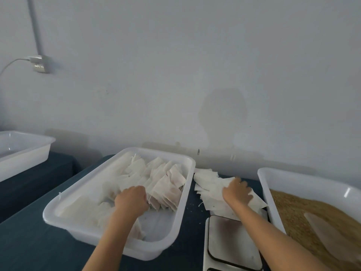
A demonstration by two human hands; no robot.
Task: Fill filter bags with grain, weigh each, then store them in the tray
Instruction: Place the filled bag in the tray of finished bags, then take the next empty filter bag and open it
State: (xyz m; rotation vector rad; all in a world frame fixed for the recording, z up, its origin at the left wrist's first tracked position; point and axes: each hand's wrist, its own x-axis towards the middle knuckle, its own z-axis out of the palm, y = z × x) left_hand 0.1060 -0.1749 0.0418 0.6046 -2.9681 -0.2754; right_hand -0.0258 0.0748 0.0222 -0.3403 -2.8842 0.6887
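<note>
A white tray [176, 218] sits on the dark desk [29, 241], its long axis running from the near left toward the far right. Inside it filled filter bags [166, 186] stand on edge in a packed row along the right wall, leaning over one another, their flat faces turned toward the near right. The left hand [131, 198] is down in the tray at the near end of that row, fingers curled under and out of sight; whether it holds a bag cannot be told.

Just right of the tray, a loose heap of empty filter bags [211, 184] lies flat on the desk, fanned from the far left to the near right. The right hand [237, 190] rests on top of the heap, fingers bent down onto the bags; how firm a hold it has cannot be seen.

Near the heap sits a scale [230, 241], its flat platform bare. At the right edge a second tray [262, 184] holds brown grain [289, 212] with a pale scoop [330, 231] lying in it, pointing toward the far left. A third tray [23, 151] stands at the far left
</note>
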